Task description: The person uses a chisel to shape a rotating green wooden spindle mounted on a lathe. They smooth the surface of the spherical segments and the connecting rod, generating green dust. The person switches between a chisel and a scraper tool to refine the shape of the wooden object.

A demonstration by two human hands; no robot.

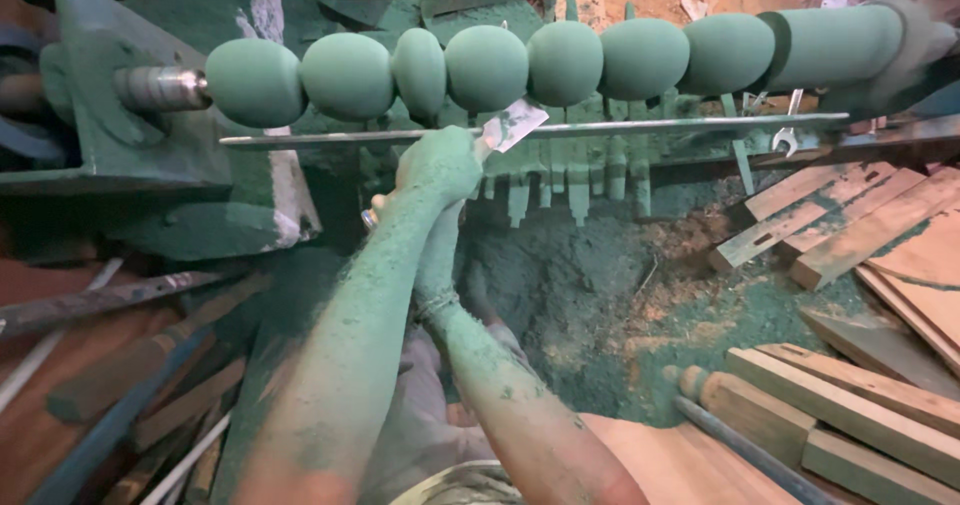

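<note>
A long green turned workpiece (560, 60) with several rounded beads lies across the lathe. Under it runs a thin metal tool rest bar (660, 125). My left hand (440, 165), coated in green dust, grips a flat metal chisel (515, 125) right at the bar, and the blade tip touches the workpiece between two beads. My right hand (436, 265) sits lower, partly behind the left forearm, closed around the chisel's handle; the handle end (371, 217) pokes out to the left.
The green lathe headstock (120, 155) with its steel spindle (160, 87) stands on the left. A heap of green dust (560, 295) lies below. Wooden planks and blocks (860, 225) are stacked on the right, metal rods and tools (100, 300) on the left.
</note>
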